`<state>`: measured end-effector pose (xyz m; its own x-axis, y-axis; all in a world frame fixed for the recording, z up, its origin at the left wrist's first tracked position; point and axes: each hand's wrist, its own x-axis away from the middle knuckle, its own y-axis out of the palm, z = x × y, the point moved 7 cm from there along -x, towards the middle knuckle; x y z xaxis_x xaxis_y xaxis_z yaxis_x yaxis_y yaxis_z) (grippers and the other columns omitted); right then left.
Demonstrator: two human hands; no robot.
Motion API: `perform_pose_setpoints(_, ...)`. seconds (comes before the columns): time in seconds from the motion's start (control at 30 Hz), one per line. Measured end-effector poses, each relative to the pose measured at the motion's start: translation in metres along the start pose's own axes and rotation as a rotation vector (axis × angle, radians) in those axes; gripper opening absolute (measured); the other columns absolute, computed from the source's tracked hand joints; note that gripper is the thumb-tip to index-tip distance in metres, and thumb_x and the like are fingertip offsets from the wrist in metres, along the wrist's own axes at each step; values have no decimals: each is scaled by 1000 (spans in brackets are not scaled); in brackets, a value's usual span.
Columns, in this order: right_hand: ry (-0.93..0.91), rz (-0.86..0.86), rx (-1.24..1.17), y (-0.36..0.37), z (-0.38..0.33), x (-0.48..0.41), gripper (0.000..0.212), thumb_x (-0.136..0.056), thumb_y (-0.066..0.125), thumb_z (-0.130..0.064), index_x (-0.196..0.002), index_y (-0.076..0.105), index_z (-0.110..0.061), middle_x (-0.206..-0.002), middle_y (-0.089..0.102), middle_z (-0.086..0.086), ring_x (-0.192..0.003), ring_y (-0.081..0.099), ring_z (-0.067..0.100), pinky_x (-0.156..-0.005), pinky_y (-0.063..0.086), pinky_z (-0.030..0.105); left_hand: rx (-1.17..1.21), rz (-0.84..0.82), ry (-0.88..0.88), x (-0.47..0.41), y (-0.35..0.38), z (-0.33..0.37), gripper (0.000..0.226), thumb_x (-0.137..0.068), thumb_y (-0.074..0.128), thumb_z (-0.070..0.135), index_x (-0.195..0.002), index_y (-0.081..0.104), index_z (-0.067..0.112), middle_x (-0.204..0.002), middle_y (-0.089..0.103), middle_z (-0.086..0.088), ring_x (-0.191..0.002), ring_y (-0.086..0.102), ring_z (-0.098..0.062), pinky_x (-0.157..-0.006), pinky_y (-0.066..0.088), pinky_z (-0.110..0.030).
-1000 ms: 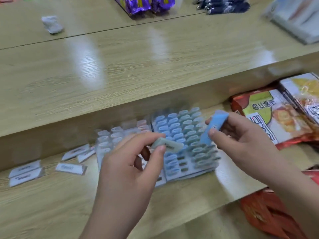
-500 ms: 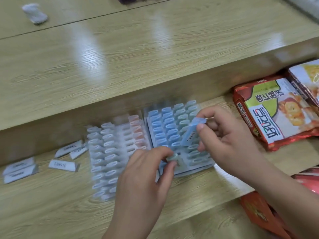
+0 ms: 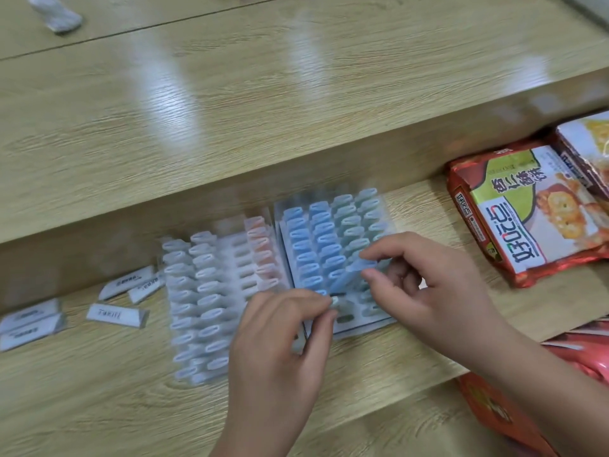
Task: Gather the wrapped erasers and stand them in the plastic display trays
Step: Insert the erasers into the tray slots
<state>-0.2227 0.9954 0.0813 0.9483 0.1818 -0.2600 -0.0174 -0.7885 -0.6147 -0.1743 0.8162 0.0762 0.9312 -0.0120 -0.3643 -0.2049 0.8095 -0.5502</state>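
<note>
Whereas both were held above the right tray (image 3: 374, 322) a second ago, the green eraser (image 3: 336, 303) is now pinched by the left hand (image 3: 280, 351) at its near edge, the blue eraser (image 3: 349, 276) by the right hand (image 3: 425, 291), tilted mid-tray; slotting appears imminent.

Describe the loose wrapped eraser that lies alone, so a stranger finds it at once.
Start at the lower wooden shelf and go left of the pale tray. Five white wrapped erasers lie flat there; four sit in pairs, and the lone eraser lies between the two pairs.
</note>
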Motion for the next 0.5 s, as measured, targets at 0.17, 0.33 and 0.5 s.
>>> perform_pose_setpoints(0.17, -78, -92, 208, 6, -7, -2, 14, -84, 61, -38, -97, 63, -34, -71, 58, -13, -59, 52, 2, -52, 48, 30, 198, 91, -240, 5, -15, -11, 21, -83, 67, 33, -102, 66, 40, -83, 62, 9, -70, 58, -17, -65, 46, -16)
perform_pose_setpoints(0.33, -109, -131, 183, 10, -12, -3, 13, -86, 65, -33, -96, 69, -25, -82, 62, -13, -61, 50, 3, -53, 49, 33, 178, 63, -170, 0, -20, -5, 22, -85, 66, 24, -104, 69, 34, -92, 67, 13, -76, 62, -11, -69, 45, -13)
perform_pose_setpoints(0.5, -152, -141, 255, 10, -15, 1, 15, -88, 63, -30, -101, 68, -27, -80, 52, -25, -65, 47, -5, -54, 46, 25, 220, 82, -216, 3, -25, -9, 20, -84, 67, 29, -101, 69, 40, -90, 68, 7, -74, 61, -19, -69, 51, -28)
